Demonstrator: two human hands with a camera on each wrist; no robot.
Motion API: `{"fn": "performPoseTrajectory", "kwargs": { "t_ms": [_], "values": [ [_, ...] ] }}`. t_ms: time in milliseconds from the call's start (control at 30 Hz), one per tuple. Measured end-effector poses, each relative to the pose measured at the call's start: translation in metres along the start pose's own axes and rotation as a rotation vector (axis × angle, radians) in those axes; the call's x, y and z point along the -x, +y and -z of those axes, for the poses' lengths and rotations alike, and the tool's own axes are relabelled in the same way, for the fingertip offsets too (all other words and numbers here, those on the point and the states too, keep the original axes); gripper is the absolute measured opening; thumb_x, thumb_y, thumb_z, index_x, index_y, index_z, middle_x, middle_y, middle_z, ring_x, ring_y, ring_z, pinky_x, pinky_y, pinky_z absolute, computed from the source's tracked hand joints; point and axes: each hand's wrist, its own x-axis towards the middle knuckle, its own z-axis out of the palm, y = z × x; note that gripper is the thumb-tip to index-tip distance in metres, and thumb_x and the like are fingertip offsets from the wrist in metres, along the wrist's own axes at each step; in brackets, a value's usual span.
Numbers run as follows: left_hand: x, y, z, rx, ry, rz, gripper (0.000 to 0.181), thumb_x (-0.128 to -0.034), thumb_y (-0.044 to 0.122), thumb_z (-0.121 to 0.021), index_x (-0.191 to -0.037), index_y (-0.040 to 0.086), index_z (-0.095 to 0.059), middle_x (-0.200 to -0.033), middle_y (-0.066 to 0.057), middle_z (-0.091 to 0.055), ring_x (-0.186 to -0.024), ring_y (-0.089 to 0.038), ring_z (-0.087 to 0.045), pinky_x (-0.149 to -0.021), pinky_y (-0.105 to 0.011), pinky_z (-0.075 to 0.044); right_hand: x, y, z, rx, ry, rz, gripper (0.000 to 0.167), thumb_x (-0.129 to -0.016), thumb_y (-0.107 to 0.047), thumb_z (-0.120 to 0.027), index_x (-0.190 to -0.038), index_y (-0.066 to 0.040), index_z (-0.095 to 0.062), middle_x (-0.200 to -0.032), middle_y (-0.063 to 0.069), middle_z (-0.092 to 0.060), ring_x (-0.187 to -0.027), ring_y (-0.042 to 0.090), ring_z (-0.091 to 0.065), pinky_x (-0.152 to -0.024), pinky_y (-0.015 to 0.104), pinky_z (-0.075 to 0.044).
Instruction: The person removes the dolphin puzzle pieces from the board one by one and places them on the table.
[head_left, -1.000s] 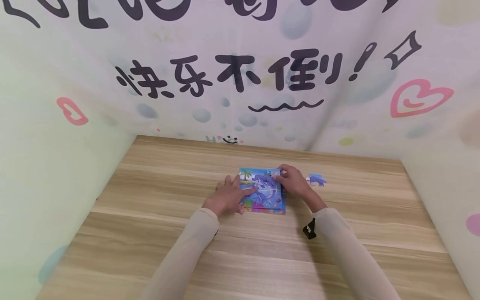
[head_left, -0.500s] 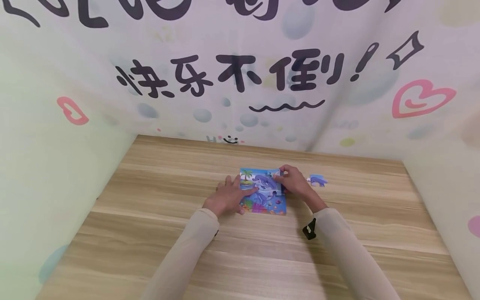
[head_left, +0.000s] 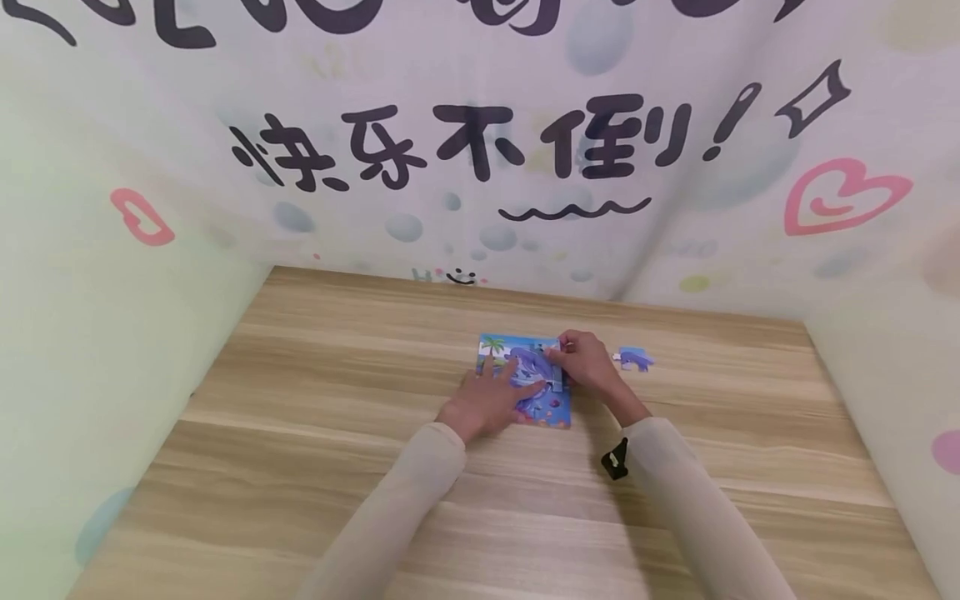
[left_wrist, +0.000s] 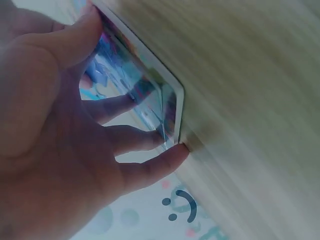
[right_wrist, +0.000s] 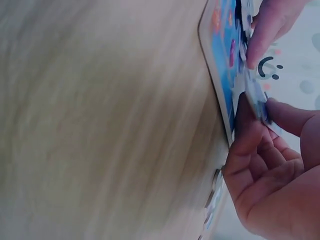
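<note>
Dolphin puzzle [head_left: 553, 410]: flat on the wooden table [head_left: 315, 492], short of the printed backdrop [head_left: 420, 200]. Outline nearly square, so I find no clear long axis; its palm-tree edge points toward the backdrop, its coral edge toward the person, sides running roughly front to back.

Left hand [head_left: 489, 402]: spread across the puzzle's left and middle, fingertips touching it, grasping nothing.

Right hand [head_left: 588, 364]: thumb and fingers pinch a puzzle piece [right_wrist: 257, 100] at the far right corner. That piece sits tilted, partly raised off the board; whether it joins its neighbours I cannot tell.

Loose dolphin piece [head_left: 636, 359]: on the table, right of the right hand, long axis roughly side to side.
</note>
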Motion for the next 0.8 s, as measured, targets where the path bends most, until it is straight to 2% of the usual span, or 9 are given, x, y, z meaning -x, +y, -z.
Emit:
{"fn": "performPoseTrajectory", "kwargs": {
  "t_ms": [133, 233, 467, 667, 800],
  "values": [
    [-0.001, 0.002, 0.001, -0.013, -0.003, 0.008, 0.061, -0.0960, 0.056, -0.050, -0.152, 0.050, -0.026, -0.166, -0.011, -0.016, -0.147, -0.048, -0.021, -0.108, -0.062, -0.036, 0.001, -0.002, -0.001, 0.061, 0.066, 0.019, 0.021, -0.094, -0.024, -0.068, -0.088, -0.004, -0.062, -0.070, 0.003, -0.054, -0.065, 0.018, -0.048, -0.057, 0.026, -0.038],
    [-0.001, 0.002, 0.001, 0.007, -0.017, 0.011, 0.062, -0.0959, 0.056, -0.050, -0.153, 0.049, -0.026, -0.166, -0.011, -0.015, -0.147, -0.050, -0.018, -0.109, -0.063, -0.034, 0.001, -0.003, -0.001, 0.049, 0.084, 0.008, 0.021, -0.094, -0.023, -0.069, -0.089, -0.003, -0.064, -0.072, 0.003, -0.055, -0.070, 0.019, -0.049, -0.060, 0.027, -0.038],
    [0.000, 0.002, 0.003, 0.006, -0.033, 0.019, 0.062, -0.0959, 0.054, -0.052, -0.153, 0.049, -0.026, -0.166, -0.011, -0.015, -0.147, -0.049, -0.020, -0.110, -0.064, -0.032, 0.001, -0.002, -0.006, -0.167, 0.129, -0.089, 0.022, -0.095, -0.022, -0.068, -0.087, -0.001, -0.067, -0.072, 0.001, -0.053, -0.075, 0.019, -0.047, -0.060, 0.027, -0.036],
    [-0.001, 0.001, 0.003, 0.013, -0.038, 0.016, 0.062, -0.0961, 0.054, -0.052, -0.152, 0.050, -0.026, -0.166, -0.011, -0.014, -0.147, -0.050, -0.018, -0.110, -0.064, -0.032, 0.000, -0.003, -0.006, -0.250, 0.165, -0.185, 0.022, -0.094, -0.021, -0.069, -0.095, 0.000, -0.071, -0.082, 0.002, -0.058, -0.081, 0.018, -0.049, -0.063, 0.025, -0.040],
    [0.000, 0.001, 0.003, 0.017, -0.027, 0.007, 0.062, -0.0956, 0.055, -0.051, -0.152, 0.049, -0.027, -0.166, -0.011, -0.014, -0.147, -0.051, -0.017, -0.108, -0.065, -0.033, -0.001, -0.012, 0.002, -0.360, 0.193, -0.237, 0.025, -0.096, -0.022, -0.065, -0.098, 0.002, -0.071, -0.077, 0.000, -0.058, -0.075, 0.016, -0.049, -0.062, 0.025, -0.040]
  ]
}}
